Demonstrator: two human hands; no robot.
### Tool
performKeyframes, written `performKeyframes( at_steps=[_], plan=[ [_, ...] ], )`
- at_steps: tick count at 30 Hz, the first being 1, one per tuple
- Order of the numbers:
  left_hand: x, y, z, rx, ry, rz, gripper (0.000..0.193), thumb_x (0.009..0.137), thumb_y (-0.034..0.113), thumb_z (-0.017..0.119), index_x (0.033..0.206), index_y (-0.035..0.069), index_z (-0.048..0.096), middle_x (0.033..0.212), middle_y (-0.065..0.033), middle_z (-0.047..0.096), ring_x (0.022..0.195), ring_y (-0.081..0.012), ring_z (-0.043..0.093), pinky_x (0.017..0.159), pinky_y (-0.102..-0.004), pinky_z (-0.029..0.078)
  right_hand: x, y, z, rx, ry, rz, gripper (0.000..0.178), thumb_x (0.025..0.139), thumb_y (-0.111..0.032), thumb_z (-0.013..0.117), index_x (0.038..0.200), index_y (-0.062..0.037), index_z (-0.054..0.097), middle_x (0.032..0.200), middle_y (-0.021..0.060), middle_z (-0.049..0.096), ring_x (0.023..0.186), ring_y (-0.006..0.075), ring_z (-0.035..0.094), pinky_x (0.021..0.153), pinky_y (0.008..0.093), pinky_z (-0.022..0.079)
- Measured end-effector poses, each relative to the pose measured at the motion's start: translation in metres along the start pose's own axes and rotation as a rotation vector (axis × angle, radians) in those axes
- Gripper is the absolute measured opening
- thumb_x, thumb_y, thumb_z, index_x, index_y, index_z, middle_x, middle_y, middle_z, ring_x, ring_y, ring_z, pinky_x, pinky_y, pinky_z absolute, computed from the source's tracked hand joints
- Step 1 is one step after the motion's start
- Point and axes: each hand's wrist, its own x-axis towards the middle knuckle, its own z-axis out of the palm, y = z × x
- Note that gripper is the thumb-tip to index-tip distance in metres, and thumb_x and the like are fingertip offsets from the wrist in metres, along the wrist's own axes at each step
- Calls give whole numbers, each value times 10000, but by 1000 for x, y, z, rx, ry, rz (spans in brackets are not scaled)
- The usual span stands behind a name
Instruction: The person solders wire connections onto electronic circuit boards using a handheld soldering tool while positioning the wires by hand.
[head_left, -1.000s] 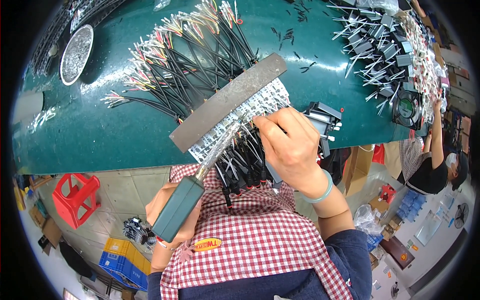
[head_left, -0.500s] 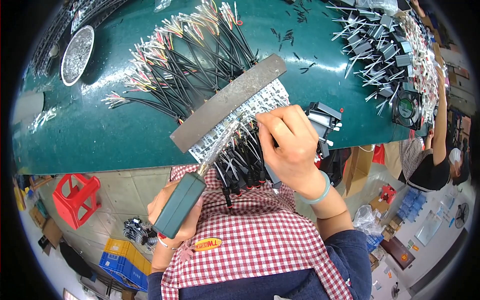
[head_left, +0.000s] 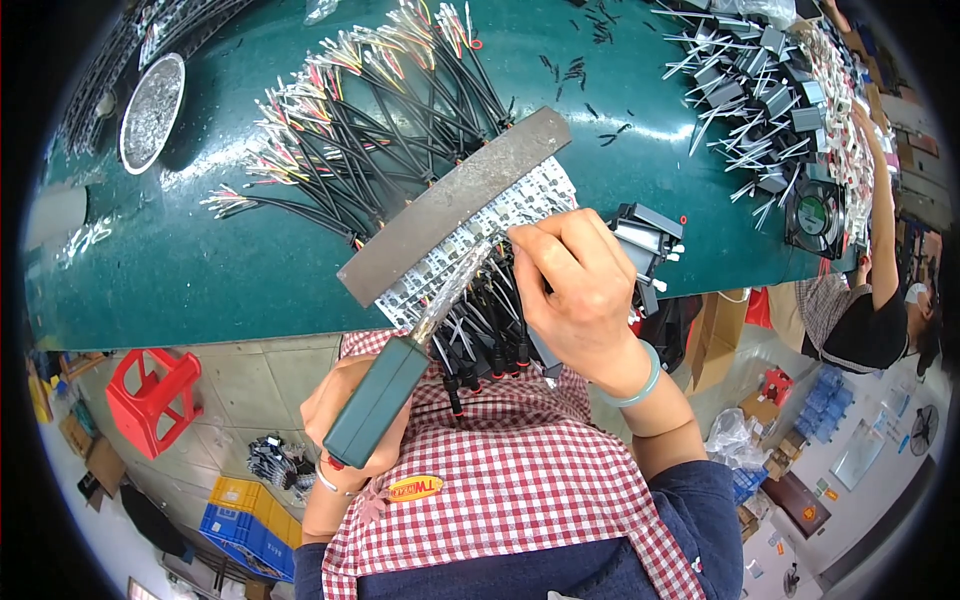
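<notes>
My left hand is wrapped round the green handle of what looks like a soldering iron. Its long silver shaft slants up to a panel of small white circuit boards. At the shaft's tip, my right hand has thumb and forefinger pinched together; what they hold is too small to make out. A flat grey bar lies across the panel's far side. Black cables with bare coloured wire ends fan out beyond it. More black cables with red-ringed connectors hang off the near side.
Right of my right hand are dark grey housings. A white-rimmed bowl stands far left. At the far right lie a heap of grey parts with white leads and a small fan. Another person's arm reaches over the table there.
My left hand and the soldering iron have shifted slightly right, bringing the tip closer to my right fingertips. My right hand has barely moved, still pinched.
</notes>
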Motion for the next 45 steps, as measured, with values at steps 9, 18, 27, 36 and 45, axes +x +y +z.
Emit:
performKeyframes(
  at_steps=[9,18,27,36,45],
  plan=[
    [-2,2,-1,-21,7,-78,236,714,54,760,917,-50,697,852,-167,672,707,-290,685,641,-339,523,0,-2,-1,-8,-3,0,199,691,20,700,879,-24,658,787,70,552,701,247,573,606,358,469],
    [-4,5,-4,-10,15,-82,153,732,7,747,871,-37,702,827,-153,670,671,-265,670,659,-311,514,4,-5,-1,-9,-19,27,215,685,98,724,862,-17,679,778,82,596,697,246,603,594,341,486],
    [-9,-50,-44,-268,879,-66,303,884,54,641,1172,-36,617,1006,-96,629,858,-186,585,765,-311,461,5,-4,-7,-32,3,39,173,695,82,722,827,-16,664,767,83,592,680,253,592,573,353,476],
    [62,-69,-86,-117,930,-167,317,853,-22,692,1156,-89,629,1009,-85,684,604,-70,477,537,-211,366,33,9,-43,16,-95,22,126,746,45,706,851,-13,668,838,102,637,777,267,631,654,339,518],
    [35,-57,-56,-135,812,-238,333,848,-28,698,1167,-83,622,1067,-109,692,596,-65,483,507,-200,376,152,220,-55,-743,82,-315,130,740,-38,641,837,-99,704,852,25,659,857,227,626,746,354,498]
  ],
)
